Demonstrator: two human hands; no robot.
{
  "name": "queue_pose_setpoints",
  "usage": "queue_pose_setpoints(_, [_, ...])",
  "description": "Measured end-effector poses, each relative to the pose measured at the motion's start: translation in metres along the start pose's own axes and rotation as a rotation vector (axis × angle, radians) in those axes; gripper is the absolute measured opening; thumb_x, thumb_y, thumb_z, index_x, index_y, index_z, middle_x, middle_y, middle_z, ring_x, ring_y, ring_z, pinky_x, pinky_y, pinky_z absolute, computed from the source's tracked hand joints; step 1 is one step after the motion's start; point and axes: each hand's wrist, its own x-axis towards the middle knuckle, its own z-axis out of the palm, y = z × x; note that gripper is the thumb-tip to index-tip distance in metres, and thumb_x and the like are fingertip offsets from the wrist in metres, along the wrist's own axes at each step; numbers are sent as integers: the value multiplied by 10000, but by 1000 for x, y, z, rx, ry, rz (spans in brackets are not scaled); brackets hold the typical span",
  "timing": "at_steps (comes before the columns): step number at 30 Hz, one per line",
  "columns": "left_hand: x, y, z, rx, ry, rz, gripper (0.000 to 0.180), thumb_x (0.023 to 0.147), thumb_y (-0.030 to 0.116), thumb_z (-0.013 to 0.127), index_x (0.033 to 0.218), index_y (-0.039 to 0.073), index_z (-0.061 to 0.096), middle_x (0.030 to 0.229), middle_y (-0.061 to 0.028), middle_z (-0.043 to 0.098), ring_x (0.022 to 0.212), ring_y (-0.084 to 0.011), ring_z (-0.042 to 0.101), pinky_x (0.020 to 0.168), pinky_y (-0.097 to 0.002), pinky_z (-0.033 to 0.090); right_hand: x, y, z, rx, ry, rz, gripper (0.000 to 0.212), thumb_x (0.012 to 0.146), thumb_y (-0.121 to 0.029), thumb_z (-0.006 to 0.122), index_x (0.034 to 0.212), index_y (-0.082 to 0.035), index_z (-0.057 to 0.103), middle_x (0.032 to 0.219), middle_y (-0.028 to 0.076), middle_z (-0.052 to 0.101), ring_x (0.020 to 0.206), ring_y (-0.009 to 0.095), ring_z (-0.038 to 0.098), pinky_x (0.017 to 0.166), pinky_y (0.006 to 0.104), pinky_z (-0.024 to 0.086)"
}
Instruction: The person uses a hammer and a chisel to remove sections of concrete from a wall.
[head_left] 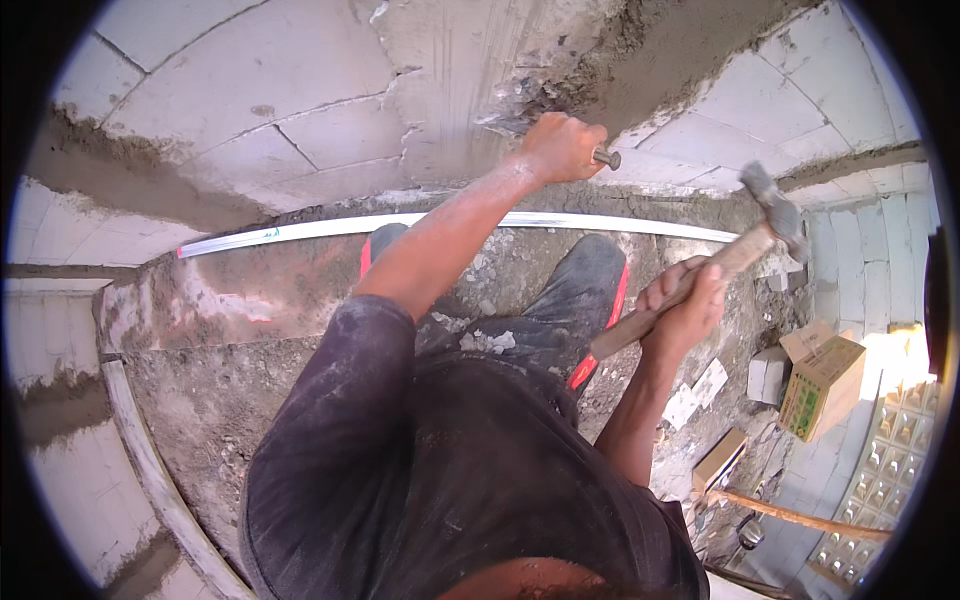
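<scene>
My left hand (563, 147) is closed in a fist around a metal chisel (607, 158). The chisel's round struck end sticks out to the right of the fist, and its other end points at a rough, chipped patch (545, 95) of the block wall. Lower and to the right, my right hand (685, 300) grips the wooden handle of a hammer (740, 250). The hammer's metal head is raised, up and right of my hand, apart from the chisel. Its head is slightly blurred.
A long white straightedge (330, 228) lies along the foot of the wall (250, 75), beyond my knees. To the right are an opened cardboard box (825, 380), a smaller box (720, 460), a wooden stick (800, 515) and a patterned vent-block panel (870, 475). Rubble covers the ground.
</scene>
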Motion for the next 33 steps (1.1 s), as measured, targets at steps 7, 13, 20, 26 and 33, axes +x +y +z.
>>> queue_pose_setpoints(7, [1,0,-25,-18,139,138,140,651,210,698,746,140,622,651,-92,649,650,-321,652,621,-433,520,-7,-12,-18,28,117,3,372,1009,-424,493,988,-53,476,640,64,468,464,160,464,401,301,399])
queue_pose_setpoints(13, [-7,-7,-21,-22,196,187,120,645,191,690,720,146,609,642,-80,642,631,-315,646,591,-414,515,-28,-3,-5,204,130,-190,366,1030,-431,436,1045,-70,501,664,68,463,465,158,455,423,335,437])
queue_pose_setpoints(20, [0,-3,-26,-79,223,178,127,646,205,700,692,142,600,604,-86,617,595,-316,641,561,-429,506,-20,55,7,54,10,-278,306,1020,-397,469,1033,-97,532,645,15,493,522,159,510,470,321,481])
queue_pose_setpoints(26, [-7,-7,-30,-58,187,124,203,693,281,729,754,119,623,633,-95,654,635,-320,667,580,-449,521,-20,21,-5,24,-96,-191,343,1048,-315,442,872,-31,520,565,-12,428,437,101,437,368,243,385])
queue_pose_setpoints(33, [3,-2,-35,-77,181,49,209,694,284,701,723,108,592,634,-91,645,627,-331,656,558,-450,502,6,36,14,-487,-51,-309,307,1035,-351,462,952,-61,514,577,-16,432,429,105,426,360,253,379])
